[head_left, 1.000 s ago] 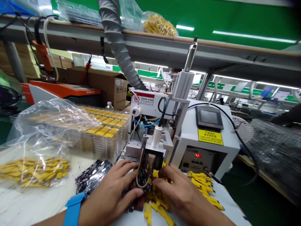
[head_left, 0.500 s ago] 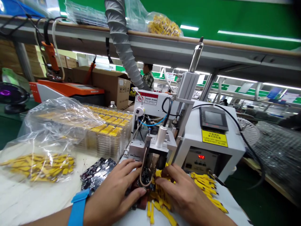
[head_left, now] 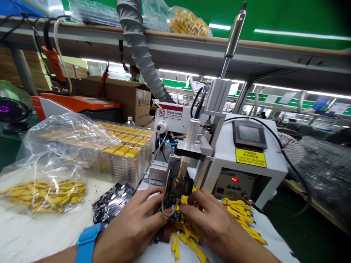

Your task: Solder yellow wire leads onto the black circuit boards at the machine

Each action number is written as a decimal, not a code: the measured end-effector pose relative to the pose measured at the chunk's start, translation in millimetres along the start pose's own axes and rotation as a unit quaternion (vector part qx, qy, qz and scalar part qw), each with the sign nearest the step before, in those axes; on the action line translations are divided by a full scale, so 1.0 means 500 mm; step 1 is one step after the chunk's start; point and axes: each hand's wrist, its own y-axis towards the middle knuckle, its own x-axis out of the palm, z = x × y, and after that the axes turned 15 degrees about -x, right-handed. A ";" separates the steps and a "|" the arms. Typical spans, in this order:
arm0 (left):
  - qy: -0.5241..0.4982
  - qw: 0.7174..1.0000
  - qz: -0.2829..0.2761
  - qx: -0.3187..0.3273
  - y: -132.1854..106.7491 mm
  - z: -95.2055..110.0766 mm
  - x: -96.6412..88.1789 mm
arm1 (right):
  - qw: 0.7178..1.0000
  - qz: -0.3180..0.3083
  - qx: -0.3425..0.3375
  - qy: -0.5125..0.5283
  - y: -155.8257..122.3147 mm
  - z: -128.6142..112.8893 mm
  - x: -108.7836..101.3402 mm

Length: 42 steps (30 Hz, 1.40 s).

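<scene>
The person's left hand (head_left: pixel 128 230), with a bright blue wristband (head_left: pixel 87 239) at its wrist, is curving in from the lower left, its fingers (head_left: pixel 153 199) gripping the edge of a small dark circuit board (head_left: pixel 172 205). The board is sitting directly beneath the silver cylindrical press head (head_left: pixel 183 171) of a white benchtop machine (head_left: pixel 248 164). The fingers and the head are hiding most of it, so its outline is hard to make out. A thin tan wire loop (head_left: pixel 164 202) is hanging in front of it. The right hand (head_left: pixel 216 226) is reaching in from the lower right, its fingertips (head_left: pixel 184 209) lying just beside the board; I cannot tell whether they are grasping anything. Flat yellow strips (head_left: pixel 186 233) are piling beneath both hands, partly covered and cut off by the frame's bottom edge. A heap of black circuit boards (head_left: pixel 113 202) is lying just left of the left hand, and a crumpled clear plastic bag (head_left: pixel 57 146) is sagging over stacked transparent trays (head_left: pixel 123 160) behind it.
</scene>
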 end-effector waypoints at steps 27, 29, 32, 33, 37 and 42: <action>-0.066 0.994 -0.012 -0.084 -0.017 -0.008 0.012 | 0.999 0.026 -0.015 0.023 -0.006 0.002 -0.001; -0.069 0.994 -0.012 -0.085 -0.016 -0.007 0.011 | 0.999 0.024 -0.013 0.027 -0.005 0.003 -0.001; -0.074 0.993 -0.016 -0.089 -0.013 -0.006 0.010 | 0.999 0.025 -0.015 0.032 -0.003 0.004 0.000; -0.075 0.993 -0.020 -0.092 -0.012 -0.006 0.009 | 0.999 0.027 -0.016 0.035 -0.002 0.004 0.000; -0.077 0.991 -0.037 -0.100 -0.011 -0.005 0.008 | 0.999 0.033 -0.020 0.033 -0.001 0.005 0.001; -0.094 0.988 -0.042 -0.114 -0.011 -0.001 0.004 | 0.999 0.028 -0.028 0.023 -0.002 0.009 0.000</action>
